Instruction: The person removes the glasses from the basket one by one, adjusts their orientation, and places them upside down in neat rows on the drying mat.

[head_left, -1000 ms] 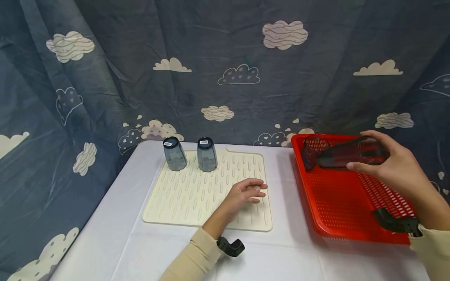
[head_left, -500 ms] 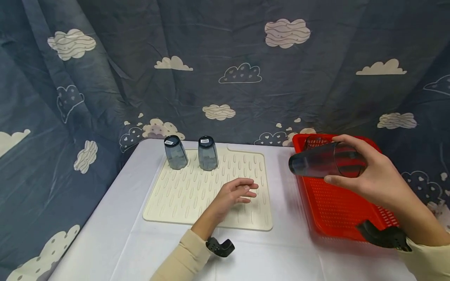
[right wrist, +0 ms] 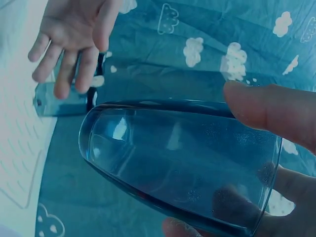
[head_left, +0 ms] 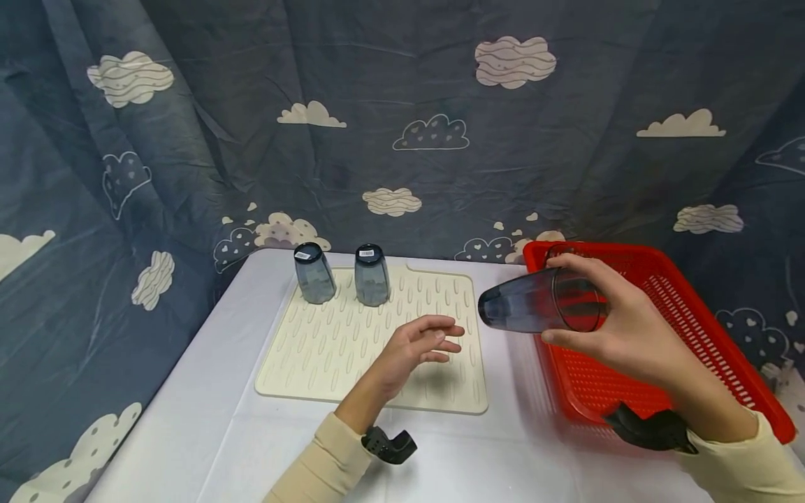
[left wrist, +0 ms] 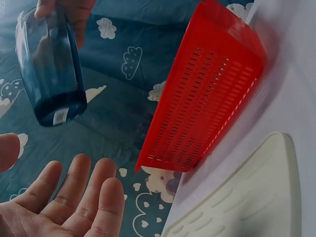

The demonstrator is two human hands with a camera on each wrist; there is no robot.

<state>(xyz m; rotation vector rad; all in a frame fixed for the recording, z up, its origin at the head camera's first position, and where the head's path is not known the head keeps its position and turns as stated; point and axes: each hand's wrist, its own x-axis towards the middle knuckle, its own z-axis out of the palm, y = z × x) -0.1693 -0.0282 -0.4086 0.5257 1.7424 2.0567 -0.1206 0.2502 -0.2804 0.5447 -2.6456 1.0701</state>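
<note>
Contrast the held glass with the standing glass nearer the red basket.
The held glass is tilted sideways in midair; the standing glass is upside down. The right hand grips the held glass; no hand touches the standing glass. Both are bluish, see-through and tapered.

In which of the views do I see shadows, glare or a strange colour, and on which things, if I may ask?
Head view: soft shadow on the cream mat below the left hand, reddish tint on the white cloth; left wrist view: dimmer, dark patch on the mat; right wrist view: strong blue cast, bright glare on the held glass, mat washed out.
</note>
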